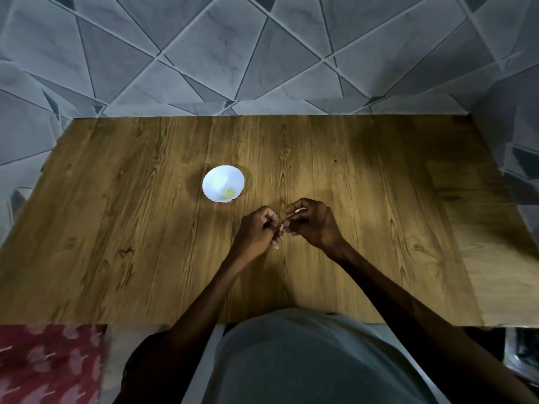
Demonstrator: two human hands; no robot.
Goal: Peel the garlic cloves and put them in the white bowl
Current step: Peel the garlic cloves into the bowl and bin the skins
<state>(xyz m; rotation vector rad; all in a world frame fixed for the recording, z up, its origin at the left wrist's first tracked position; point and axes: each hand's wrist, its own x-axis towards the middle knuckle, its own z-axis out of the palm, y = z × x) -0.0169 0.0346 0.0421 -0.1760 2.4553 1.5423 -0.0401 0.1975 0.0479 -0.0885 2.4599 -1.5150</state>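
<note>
The bowl (pixel 210 177) is sitting on the table (pixel 116 228), a little left of the middle, with peeled pieces (pixel 228 193) lying in it on the near side. Just before it and to its right, the left hand (pixel 256 231) and right hand (pixel 313 225) are meeting above the tabletop, pinching a garlic clove (pixel 282 228) between them. Scraps of skin (pixel 277 246) are lying on the table under the left hand's fingers (close beside them). A tiled wall (pixel 262 53) is standing behind the table.
</note>
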